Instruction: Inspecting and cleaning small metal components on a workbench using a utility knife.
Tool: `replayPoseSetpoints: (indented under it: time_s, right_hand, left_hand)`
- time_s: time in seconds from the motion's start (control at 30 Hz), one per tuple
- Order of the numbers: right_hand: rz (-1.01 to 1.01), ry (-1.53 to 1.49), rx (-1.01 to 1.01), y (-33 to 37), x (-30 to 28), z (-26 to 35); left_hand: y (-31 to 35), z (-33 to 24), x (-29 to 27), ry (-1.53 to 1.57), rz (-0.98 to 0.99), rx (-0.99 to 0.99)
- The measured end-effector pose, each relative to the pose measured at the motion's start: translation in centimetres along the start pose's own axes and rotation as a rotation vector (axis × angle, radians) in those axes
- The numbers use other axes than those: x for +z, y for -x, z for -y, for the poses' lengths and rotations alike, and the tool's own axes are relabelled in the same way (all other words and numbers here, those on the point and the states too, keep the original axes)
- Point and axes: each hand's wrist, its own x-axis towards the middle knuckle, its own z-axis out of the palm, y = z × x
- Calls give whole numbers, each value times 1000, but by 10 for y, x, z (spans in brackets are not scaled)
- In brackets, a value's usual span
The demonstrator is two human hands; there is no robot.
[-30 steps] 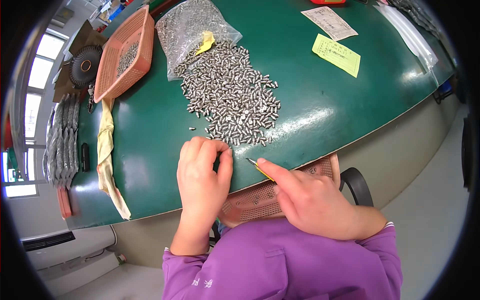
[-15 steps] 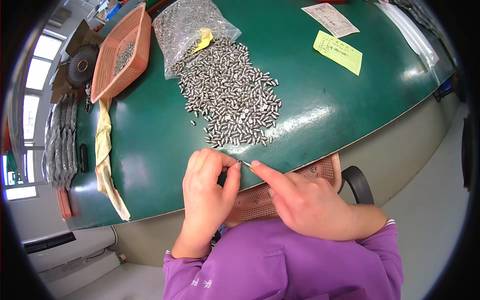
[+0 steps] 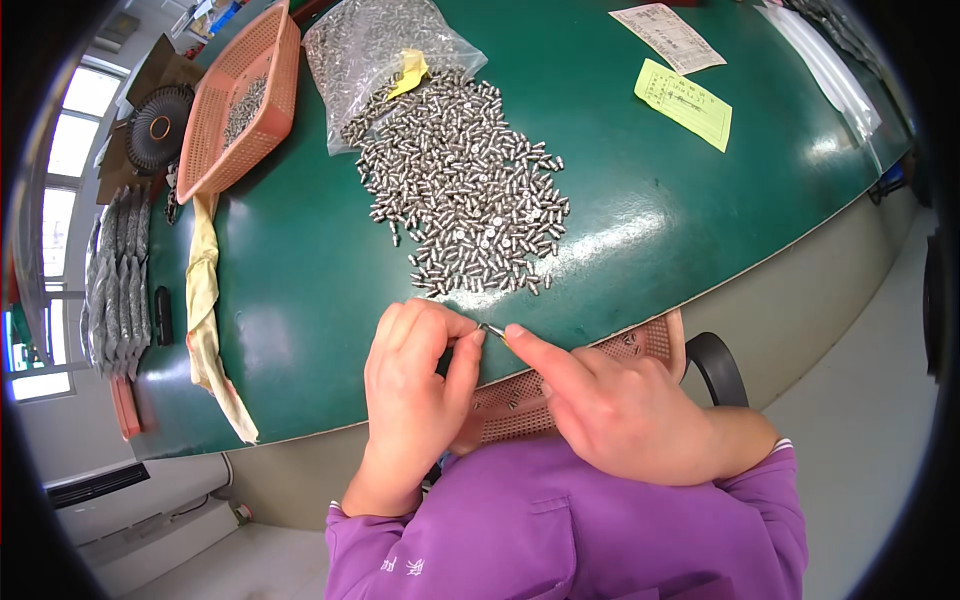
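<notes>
My left hand (image 3: 415,375) is closed in a pinch, thumb against forefinger, on a tiny metal part (image 3: 482,328) that mostly hides behind the fingertips. From the other side my right hand (image 3: 625,410) grips a slim pointed tool (image 3: 497,333) with a metal tip and a bit of yellow near the fingers. Its forefinger lies stretched along the tool, and the tip meets the part. Just beyond both hands spreads a heap of small silvery metal fittings (image 3: 465,180), a few showing pale round ends. The heap runs out of a clear plastic bag (image 3: 375,50) with a yellow tag (image 3: 408,73).
A pink perforated basket (image 3: 277,125) with metal parts stands at the left on the green table (image 3: 300,270). Another pink basket (image 3: 655,340) sits below the table edge under my hands. A cream cloth strip (image 3: 203,300), stacked filled bags (image 3: 118,290) and paper slips (image 3: 685,103) lie around.
Both hands keep nearly the same pose, with the tool's tip still at the part. The whole scene has shifted slightly in the view.
</notes>
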Motion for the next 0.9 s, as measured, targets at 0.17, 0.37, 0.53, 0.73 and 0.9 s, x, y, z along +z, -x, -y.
replayPoseSetpoints:
  time_s: [0.17,0.37,0.53,0.73,0.9]
  right_hand:
    - [72,91,-47,-3,-6,1]
    - [39,40,22,3,-1,2]
    - [-34,127,-53,9,1,-8]
    - [-64,-81,-67,8,7,-11]
    - [-103,-122,-81,8,15,-15]
  left_hand:
    - [0,0,0,6,-9,13]
    - [6,-1,-5,36,69,96]
    - [8,3,-16,20,25,20]
    - [-6,22,-6,-134,-151,-89]
    - [-4,10,-9,-38,-21,-99]
